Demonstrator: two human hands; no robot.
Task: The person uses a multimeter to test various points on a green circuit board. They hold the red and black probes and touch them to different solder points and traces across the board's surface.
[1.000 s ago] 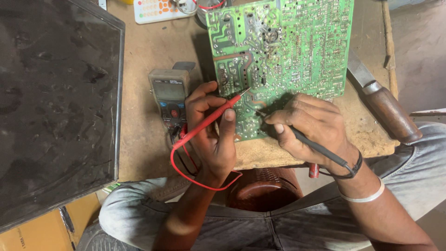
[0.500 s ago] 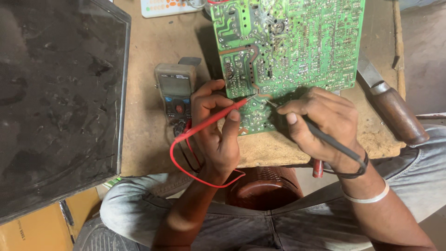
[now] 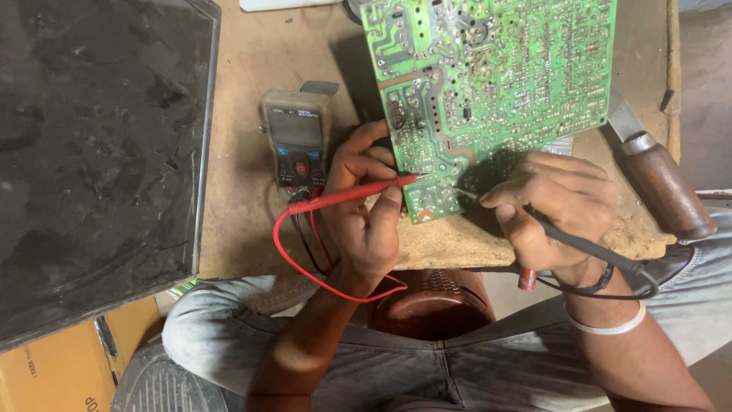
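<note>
Two probes on one green circuit board (image 3: 496, 84), solder side up, lying on the worktop (image 3: 252, 91) at upper centre, its near corner overhanging toward the person. Red probe (image 3: 358, 193) tip sits on the board's lower left edge area; black probe (image 3: 564, 236) tip touches the board just right of it, tips near each other but apart.

Left hand (image 3: 366, 206) is curled closed around the red probe, thumb on top, fingers wrapped below, fingertips resting against the board's left edge. Right hand (image 3: 553, 206) is closed in a pen-style pinch on the black probe, knuckles over the board's lower edge, hiding part of it.

Red lead (image 3: 305, 267) loops down off the worktop edge and back up to the multimeter (image 3: 297, 141), which lies flat just left of the left hand, display up. Black lead (image 3: 640, 278) runs around the right wrist, next to a dark band and a white bangle (image 3: 610, 324).

Right of the board: a knife with brown wooden handle (image 3: 663, 187), blade partly under the board's corner. Left: large dark panel (image 3: 91, 145), dusty, covering the worktop's left side. Below the worktop edge between the knees: a round brown ribbed object (image 3: 431, 305), kind unclear. Yellow carton (image 3: 53, 374) at bottom left.
</note>
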